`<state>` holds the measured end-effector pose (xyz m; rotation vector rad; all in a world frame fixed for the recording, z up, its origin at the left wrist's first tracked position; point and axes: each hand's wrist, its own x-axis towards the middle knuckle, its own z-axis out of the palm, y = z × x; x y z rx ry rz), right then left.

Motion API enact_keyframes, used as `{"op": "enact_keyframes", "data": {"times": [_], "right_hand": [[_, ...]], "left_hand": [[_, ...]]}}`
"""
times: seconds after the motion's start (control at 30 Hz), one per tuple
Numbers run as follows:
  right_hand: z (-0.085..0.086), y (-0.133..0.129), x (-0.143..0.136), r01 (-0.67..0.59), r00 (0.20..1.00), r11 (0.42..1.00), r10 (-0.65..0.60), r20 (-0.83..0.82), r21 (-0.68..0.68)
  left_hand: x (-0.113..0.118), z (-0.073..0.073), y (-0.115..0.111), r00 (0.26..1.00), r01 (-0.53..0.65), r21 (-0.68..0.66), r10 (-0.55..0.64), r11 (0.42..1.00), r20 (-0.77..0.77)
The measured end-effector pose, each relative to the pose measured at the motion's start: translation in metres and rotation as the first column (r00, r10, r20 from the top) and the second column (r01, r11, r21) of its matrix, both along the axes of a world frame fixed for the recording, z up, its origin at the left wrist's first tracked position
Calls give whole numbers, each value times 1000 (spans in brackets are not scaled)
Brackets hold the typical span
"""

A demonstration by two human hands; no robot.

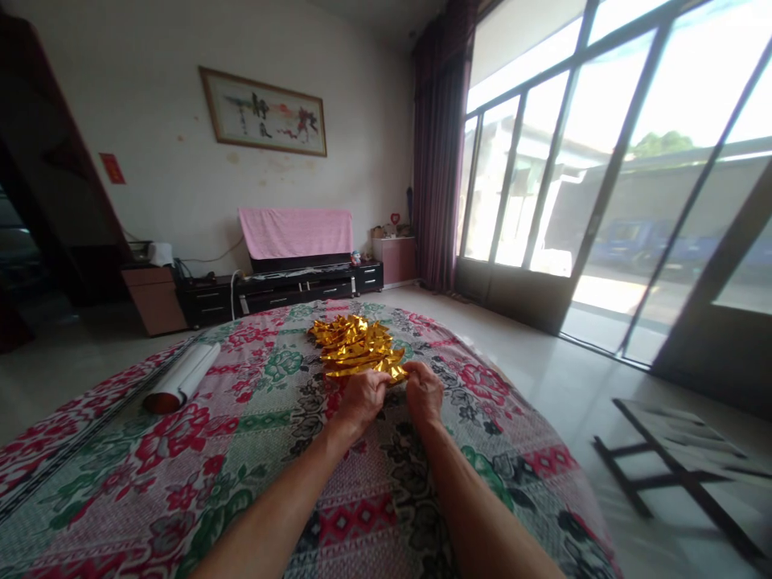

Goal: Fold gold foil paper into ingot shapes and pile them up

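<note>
Several folded gold foil paper pieces [353, 338] lie heaped on the flowered tablecloth [271, 458], straight ahead of me. At the near right side of the heap, both my hands pinch one shiny gold foil paper piece [396, 373]. My left hand [363, 397] is closed on its left part, thumb and fingers pressed together. On its right edge my right hand [423, 392] is closed in the same way. The held piece overlaps the heap in my view, so I cannot tell whether it touches it. Fingers partly hide its lower edge.
A rolled white sheet [184, 376] with a brownish inside lies on the left of the table. A folding chair or stool [675, 458] stands on the floor at right. Beyond the table are a low black cabinet [295, 293] and a pink cloth [295, 232] draped over something.
</note>
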<state>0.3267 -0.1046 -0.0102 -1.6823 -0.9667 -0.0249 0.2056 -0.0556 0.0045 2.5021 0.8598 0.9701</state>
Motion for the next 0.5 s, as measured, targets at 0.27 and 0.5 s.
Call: {"op": "enact_keyframes", "data": {"times": [0.27, 0.5], "right_hand": [[0, 1, 0, 8, 1000, 1000, -8, -30, -17], [3, -1, -2, 19, 1000, 999, -19, 1, -30]], "left_hand": [[6, -1, 1, 999, -9, 41, 10, 999, -33], [4, -5, 2, 999, -35, 39, 35, 999, -14]]}}
